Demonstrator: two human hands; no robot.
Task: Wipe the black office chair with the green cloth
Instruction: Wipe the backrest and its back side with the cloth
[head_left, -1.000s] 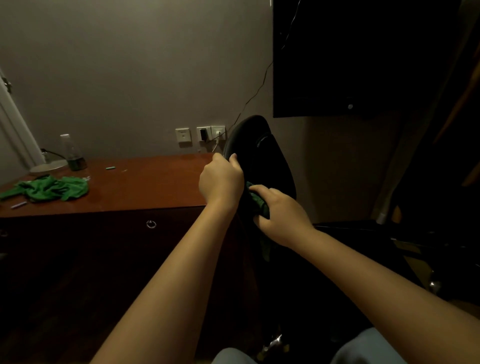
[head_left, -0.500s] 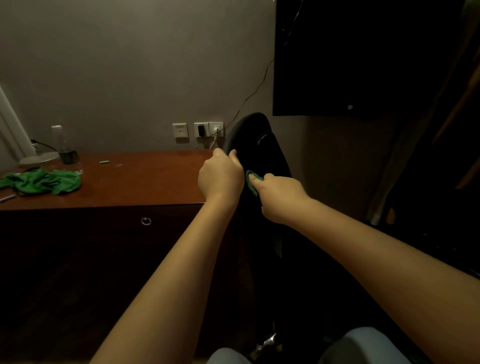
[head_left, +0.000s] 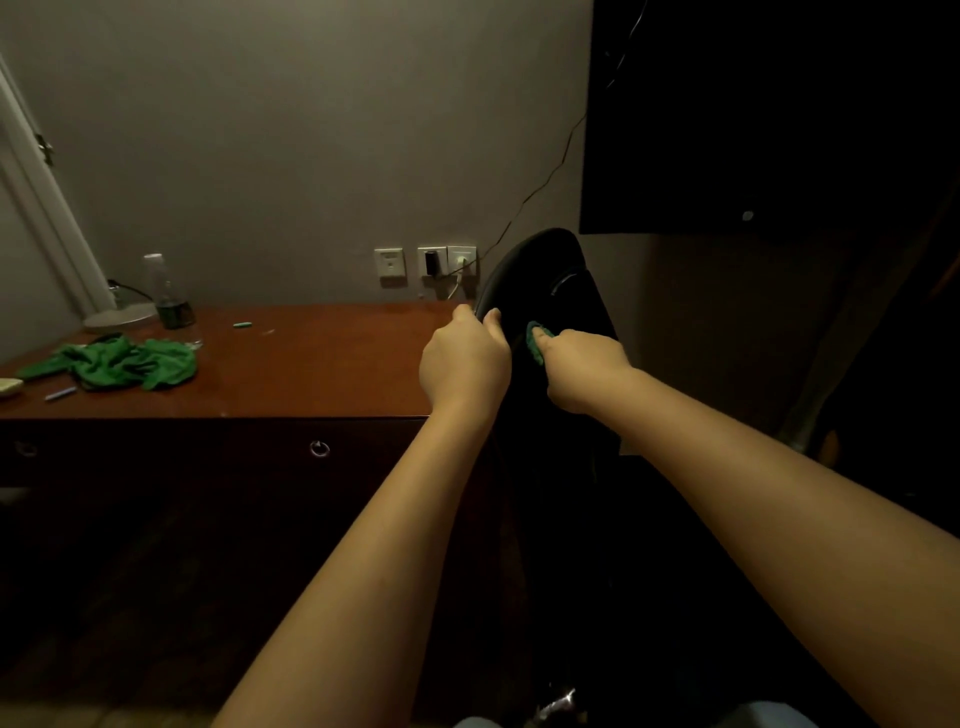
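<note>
The black office chair (head_left: 550, 275) stands right of the desk, its backrest seen edge-on and rising to a rounded top. My left hand (head_left: 465, 358) grips the backrest's left edge, fingers curled over it. My right hand (head_left: 582, 369) presses a small green cloth (head_left: 535, 340) against the backrest's face, just right of my left hand. Only a corner of the cloth shows past my fingers. The lower chair is lost in dark shadow.
A reddish wooden desk (head_left: 311, 364) with drawers runs along the wall to the left. On it lie a second green cloth (head_left: 124, 364), a bottle (head_left: 166, 296) and a lamp base (head_left: 119, 317). Wall sockets (head_left: 426, 262) sit behind the chair. A dark screen (head_left: 753, 114) hangs at upper right.
My right hand has slid the green cloth upward along the backrest, closer to my left hand. My left hand has kept its grip on the chair's edge.
</note>
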